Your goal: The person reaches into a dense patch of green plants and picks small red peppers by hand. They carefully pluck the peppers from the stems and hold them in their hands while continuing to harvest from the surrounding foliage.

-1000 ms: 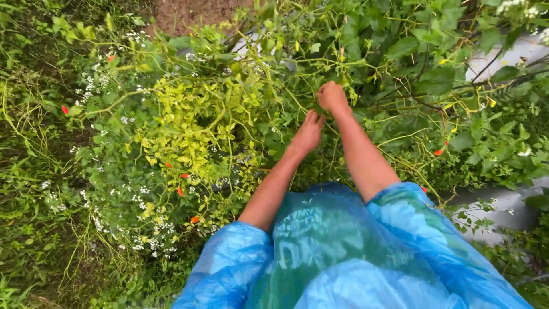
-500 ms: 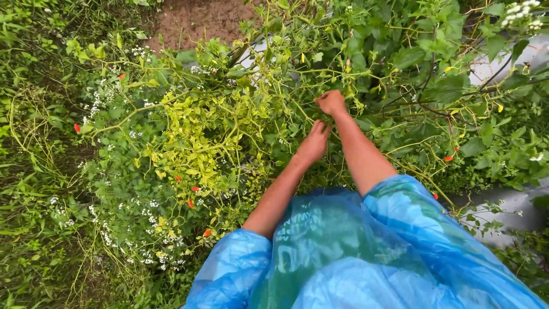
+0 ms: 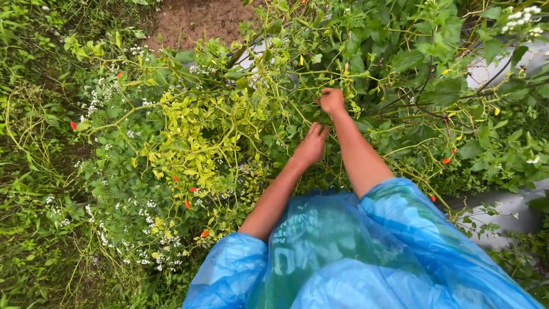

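R hand point(image 3: 331, 100) is a closed fist up in the chilli plant point(image 3: 366, 63), knuckles toward the camera, wrapped round thin yellow-green stems point(image 3: 297, 73); what exactly sits inside the fist can't be told, leaves hide it. L hand point(image 3: 310, 146) is just below and nearer the body, fingers together and pushed into the foliage, tips touching stems and leaves; whether it grips anything can't be told. The two hands are near each other, not touching. Both forearms are bare, coming out of the short sleeves of a blue plastic raincoat point(image 3: 366, 257) that fills the bottom of the view.

Around the hands: dark green broad leaves above and to the R, with a small yellow chilli point(image 3: 301, 59) hanging just L of the fist. To the L of the L hand, a patch of pale yellow-green leaves point(image 3: 200, 137). Red chillies are scattered through it: one point(image 3: 187, 204) low in the pale patch, one point(image 3: 204, 233) near the L sleeve, one point(image 3: 73, 125) far L, one point(image 3: 446, 161) to the R of the R arm. Tiny white flowers point(image 3: 148, 252) run along the lower L. Bare brown soil point(image 3: 194, 20) shows at the top, grey plastic ground sheet point(image 3: 503, 206) at the R.
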